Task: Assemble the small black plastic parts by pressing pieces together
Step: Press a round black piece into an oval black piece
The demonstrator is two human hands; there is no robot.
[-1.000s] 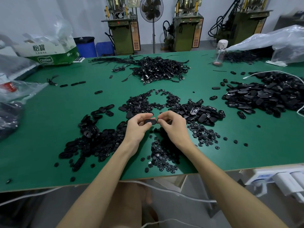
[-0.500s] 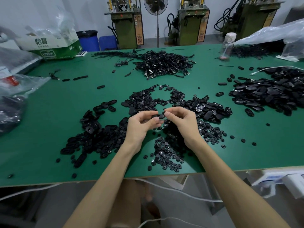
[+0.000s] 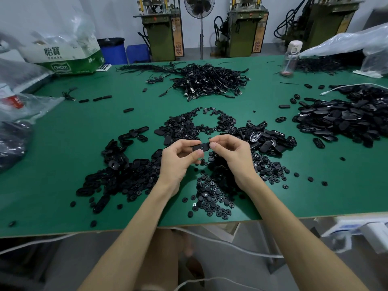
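Observation:
A small black oval plastic piece is held level above the green table, between both hands. My left hand pinches its left end with thumb and fingers. My right hand pinches its right end. Below the hands lie small round black parts. A heap of oval black shells spreads to the left, and another heap of oval shells lies just right of my hands. Parts of both heaps are hidden behind my hands.
A tangle of black cables sits at the table's middle back. A large pile of black housings lies at the right. A cardboard box, plastic bags and a bottle stand around the edges. Machines and a fan stand behind.
Both hands have kept hold of the black piece between them and shifted slightly. The piece now shows more fully between the fingertips. The camera view moved a little.

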